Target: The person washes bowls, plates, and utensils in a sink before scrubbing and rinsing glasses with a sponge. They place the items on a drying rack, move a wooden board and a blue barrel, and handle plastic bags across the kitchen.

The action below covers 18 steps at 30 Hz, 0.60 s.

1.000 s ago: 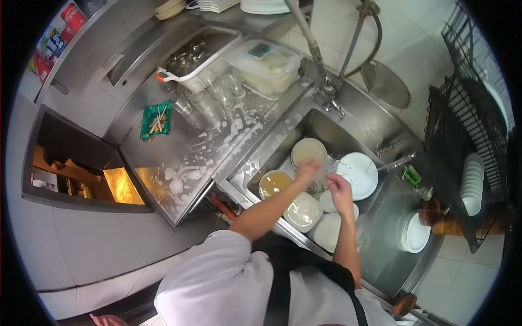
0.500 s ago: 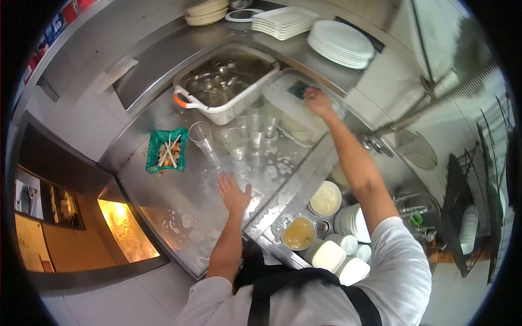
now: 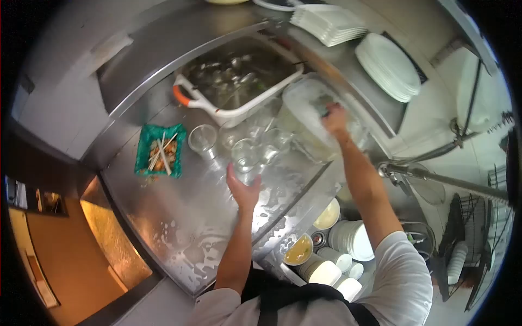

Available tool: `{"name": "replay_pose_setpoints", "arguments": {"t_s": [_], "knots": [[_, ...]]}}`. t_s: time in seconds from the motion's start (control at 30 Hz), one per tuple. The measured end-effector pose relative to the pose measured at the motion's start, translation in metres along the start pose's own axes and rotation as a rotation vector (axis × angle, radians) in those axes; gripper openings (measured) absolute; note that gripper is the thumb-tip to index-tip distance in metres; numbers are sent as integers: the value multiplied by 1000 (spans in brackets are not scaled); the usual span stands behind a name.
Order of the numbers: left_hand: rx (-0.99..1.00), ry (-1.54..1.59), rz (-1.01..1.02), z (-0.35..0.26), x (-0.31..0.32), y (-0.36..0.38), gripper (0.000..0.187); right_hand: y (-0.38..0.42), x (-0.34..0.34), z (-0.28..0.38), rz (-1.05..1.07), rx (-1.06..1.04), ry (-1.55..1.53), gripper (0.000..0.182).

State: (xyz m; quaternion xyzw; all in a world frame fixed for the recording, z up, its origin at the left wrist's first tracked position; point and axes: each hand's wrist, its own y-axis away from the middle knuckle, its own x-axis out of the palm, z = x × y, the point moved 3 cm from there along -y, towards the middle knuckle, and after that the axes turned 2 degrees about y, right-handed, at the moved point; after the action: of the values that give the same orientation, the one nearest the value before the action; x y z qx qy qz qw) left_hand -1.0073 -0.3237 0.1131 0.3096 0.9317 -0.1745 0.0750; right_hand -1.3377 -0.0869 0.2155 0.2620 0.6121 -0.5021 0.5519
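Observation:
My left hand [image 3: 243,191] is open, thumb and fingers spread, with its fingertips right at the near side of a clear drinking glass [image 3: 246,154]. Another glass [image 3: 202,139] stands to its left, and several more cluster behind and to the right. My right hand [image 3: 336,120] reaches over a translucent plastic tub [image 3: 300,142] of cloudy, sudsy water. Its fingers are closed on a dark green scouring pad [image 3: 325,113], mostly hidden by the hand and blurred.
A white basin [image 3: 261,102] of murky water holds metal utensils. At left lies a green-lined basket [image 3: 142,155] with food scraps and chopsticks. White plates [image 3: 387,68] are stacked on the back shelf; bowls and dishes [image 3: 353,242] fill the sink. A spray hose arm [image 3: 451,182] crosses the right side.
My left hand has moved forward from the wet steel counter to the glasses. The right hand has drawn back slightly over the tub with the scouring pad. The view has tilted and shifted.

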Motion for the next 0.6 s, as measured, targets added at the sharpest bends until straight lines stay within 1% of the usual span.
{"name": "replay_pose_setpoints", "arguments": {"t_s": [0.03, 0.1, 0.17, 0.27, 0.3, 0.33, 0.37, 0.4, 0.47, 0.5, 0.53, 0.57, 0.6], "knots": [[-43, -9, -25, 3, 13, -7, 96, 8, -21, 11, 30, -35, 33, 36], [-112, -20, -55, 11, 30, -15, 95, 30, -25, 4, 80, -172, -247, 23], [-132, -8, -76, 16, 36, -20, 92, 46, -44, -3, 159, -136, -275, 25], [-83, 140, -97, 3, 24, 0, 81, 82, -88, -10, 22, 128, -368, 32], [-61, 177, -107, -4, 19, 14, 76, 99, -108, -8, -11, 260, -630, 32], [-42, 146, -132, -15, 12, 32, 73, 121, -132, -2, -47, 382, -898, 33], [-9, 102, -79, -24, 6, 51, 74, 146, -153, 2, -81, 498, -1171, 34], [23, 54, -26, -35, -1, 70, 75, 173, -172, 3, -93, 529, -1276, 37], [-128, 280, 278, -91, -6, 119, 71, 233, -185, -7, -109, 548, -1491, 43], [-108, 191, 476, -108, -7, 145, 68, 266, -181, -16, -113, 531, -1599, 46], [-80, 94, 669, -121, -3, 170, 65, 299, -176, -26, -167, 408, -1439, 47], [-6, 12, 737, -130, 3, 200, 62, 336, -171, -31, -216, 301, -1275, 47], [68, -72, 800, -138, 11, 226, 59, 374, -166, -33, -130, 338, -1334, 41]]}}
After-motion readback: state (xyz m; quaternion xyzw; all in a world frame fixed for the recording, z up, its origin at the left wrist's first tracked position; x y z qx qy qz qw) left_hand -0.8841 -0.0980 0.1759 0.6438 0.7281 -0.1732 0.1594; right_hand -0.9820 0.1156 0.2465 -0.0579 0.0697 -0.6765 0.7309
